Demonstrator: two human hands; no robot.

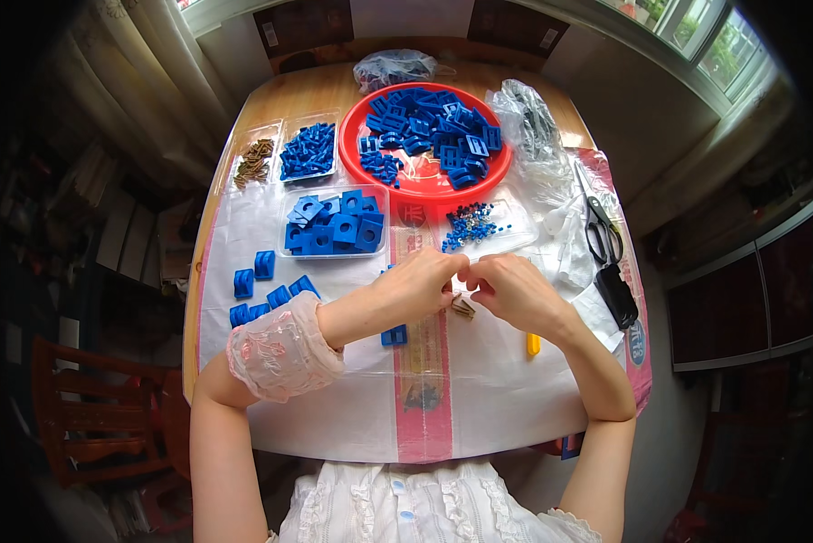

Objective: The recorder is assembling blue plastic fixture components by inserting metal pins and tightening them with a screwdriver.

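Over the middle of the table my left hand [422, 282] and my right hand [519, 291] meet fingertip to fingertip. Both are closed in a pinch, and whatever lies between the fingers is hidden or too small to name. Just below them a few brass-coloured screws [462, 308] lie on the sheet. Small blue and white pieces [474, 226] are spread on a clear plastic tray [518, 237] right beyond the hands. Partly covered by my left forearm, some blue plastic parts [394, 336] rest on the sheet.
A red basin [347, 149] holds many blue parts. Clear boxes hold square blue plates [343, 226], slim blue pieces [309, 152] and brass screws [254, 163]. Blue blocks [263, 265] sit at left. Black scissors [603, 231], a black object [616, 296] and a yellow handle [533, 344] lie at right.
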